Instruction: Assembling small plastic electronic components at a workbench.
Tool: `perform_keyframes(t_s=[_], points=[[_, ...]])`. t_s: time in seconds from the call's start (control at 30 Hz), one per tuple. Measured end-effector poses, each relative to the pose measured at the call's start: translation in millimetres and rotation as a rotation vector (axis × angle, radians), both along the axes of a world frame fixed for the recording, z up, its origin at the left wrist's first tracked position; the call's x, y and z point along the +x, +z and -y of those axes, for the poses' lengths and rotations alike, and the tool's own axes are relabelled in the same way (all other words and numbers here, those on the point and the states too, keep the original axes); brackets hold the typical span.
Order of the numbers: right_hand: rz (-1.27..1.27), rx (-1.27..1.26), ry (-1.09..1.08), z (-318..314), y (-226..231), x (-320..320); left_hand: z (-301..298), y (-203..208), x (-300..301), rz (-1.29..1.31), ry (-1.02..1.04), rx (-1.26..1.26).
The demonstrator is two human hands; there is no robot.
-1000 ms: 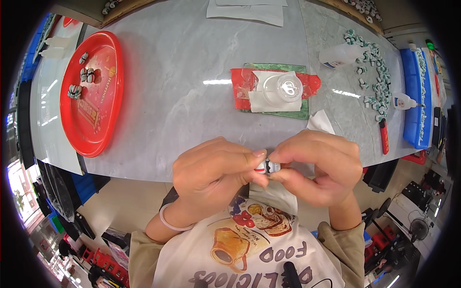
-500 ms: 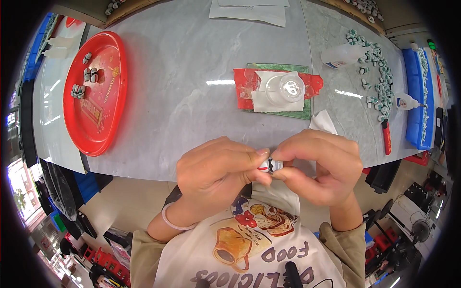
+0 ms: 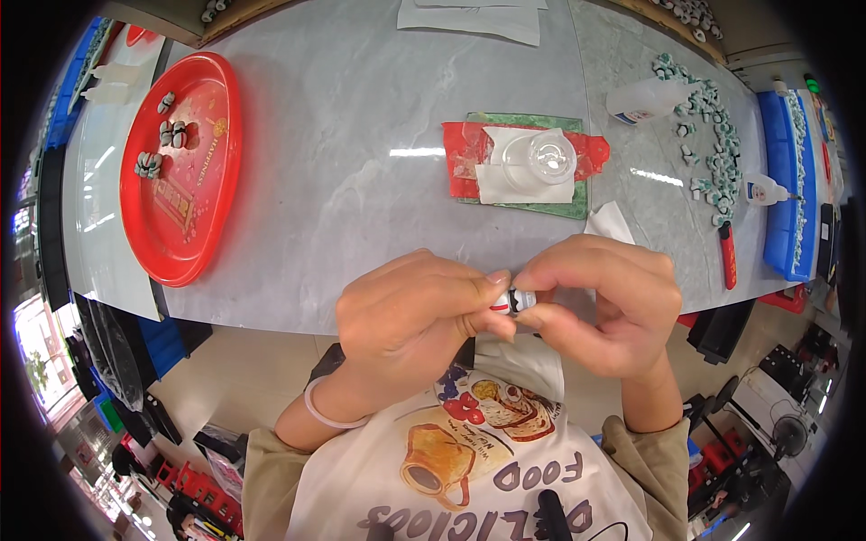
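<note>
Between both hands, just over the table's near edge, is a small figurine piece (image 3: 514, 301), white with a red stripe, a black band and a greyish end. My left hand (image 3: 419, 311) pinches its white, red-striped side with thumb and forefinger. From the other side my right hand (image 3: 604, 302) grips the greyish end between thumb and forefinger. The fingertips cover much of the piece. Beyond the hands, a clear plastic cup (image 3: 548, 159) stands on white paper over a red wrapper (image 3: 462, 162) and a green board (image 3: 577, 203).
A red oval tray (image 3: 233, 153) with several small grey-and-black pieces (image 3: 149, 165) lies at left. On the right are many small green-and-white pieces (image 3: 722, 162), a white glue bottle (image 3: 645, 99), another small bottle (image 3: 762, 189), a red-handled tool (image 3: 727, 257) and a blue bin (image 3: 780, 243).
Both hands have stayed pinched on the small piece, shifting very slightly to the right. The table's things sit slightly differently in the picture, as the view has moved a little.
</note>
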State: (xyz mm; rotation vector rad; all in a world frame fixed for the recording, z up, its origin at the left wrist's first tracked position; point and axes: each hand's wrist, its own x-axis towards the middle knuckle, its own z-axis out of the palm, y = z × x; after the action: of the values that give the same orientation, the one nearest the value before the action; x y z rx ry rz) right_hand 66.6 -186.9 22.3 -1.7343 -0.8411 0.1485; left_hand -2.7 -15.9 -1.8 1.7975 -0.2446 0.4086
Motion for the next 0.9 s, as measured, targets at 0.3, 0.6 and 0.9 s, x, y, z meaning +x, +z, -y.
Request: perform_keyframes(t_s=[0.3, 0.6, 0.9], points=[[-0.096, -0.004, -0.069, 7.9, -5.4, -9.2, 2.2, 2.8, 0.0, -0.162, -0.039, 0.01], [-0.011, 0.016, -0.121, 7.8, -2.0, -9.7, 6.2, 7.6, 0.0, -0.217, -0.043, 0.002], [-0.004, 0.141, -0.12, 13.4, 25.5, -10.8, 1.7, 9.2, 0.3, -0.247, -0.075, 0.018]])
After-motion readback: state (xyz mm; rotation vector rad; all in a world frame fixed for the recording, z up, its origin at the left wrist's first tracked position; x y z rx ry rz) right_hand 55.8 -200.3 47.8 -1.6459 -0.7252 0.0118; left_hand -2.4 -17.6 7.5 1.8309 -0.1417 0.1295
